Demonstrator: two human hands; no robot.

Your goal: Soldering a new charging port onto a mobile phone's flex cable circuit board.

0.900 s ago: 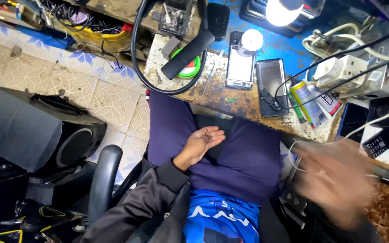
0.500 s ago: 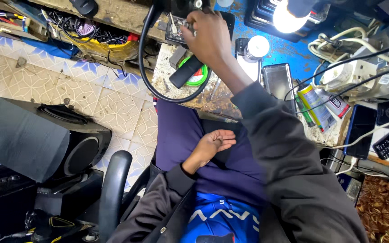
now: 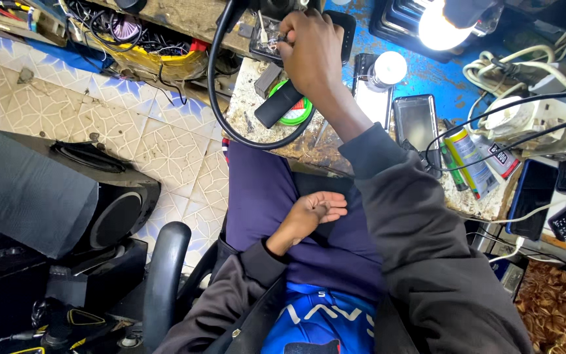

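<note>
Right hand (image 3: 310, 49) reaches out from our dark grey sleeve (image 3: 414, 216) to the far edge of the workbench (image 3: 335, 141), fingers curled down over a small dark device (image 3: 264, 40) at the top of the frame. We appear to pinch something there, but the knuckles hide the fingertips, so we cannot tell exactly what is gripped. A thick black cable (image 3: 221, 98) loops in a wide arc around this spot, and a black bar-shaped tool (image 3: 282, 103) lies tilted across a green roll of tape (image 3: 294, 111) just below the wrist.

Our left hand (image 3: 316, 211) rests palm up on our lap, on purple trousers (image 3: 263, 190), fingers loosely open and holding nothing.

To the right on the blue-painted bench top lie a dark phone (image 3: 415, 123) face up, a white phone (image 3: 369, 98) beside it, a lit lamp (image 3: 439, 26) and a spray can (image 3: 470, 160) on its side, with white cables (image 3: 525, 69) tangled beyond. On the tiled floor (image 3: 132, 124) to the left stands a black speaker box (image 3: 60, 196). The black armrest of a chair (image 3: 165, 275) curves near our left elbow.
</note>
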